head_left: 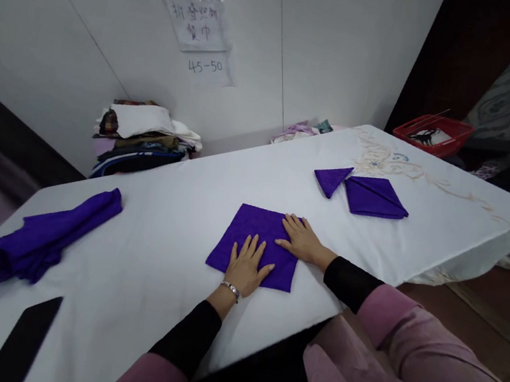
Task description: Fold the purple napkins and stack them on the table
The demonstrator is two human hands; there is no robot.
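A purple cloth napkin (pixel 259 224), folded into a rough square, lies flat on the white-covered table in front of me. My left hand (pixel 245 270) rests on its near left part, palm down with the fingers spread. Over the right edge lies my right hand (pixel 303 238), also flat with fingers apart. Neither hand grips the cloth. Farther right on the table are a small purple folded triangle (pixel 331 180) and a larger folded purple piece (pixel 374 197).
Crumpled purple cloth (pixel 44 238) lies on the left, near a flat black object (pixel 22 341). Folded fabrics (pixel 142 137) are stacked between the table (pixel 162 228) and the wall. A red basket (pixel 457 138) stands beyond the far right end. A handwritten sign (pixel 201 24) hangs on the wall.
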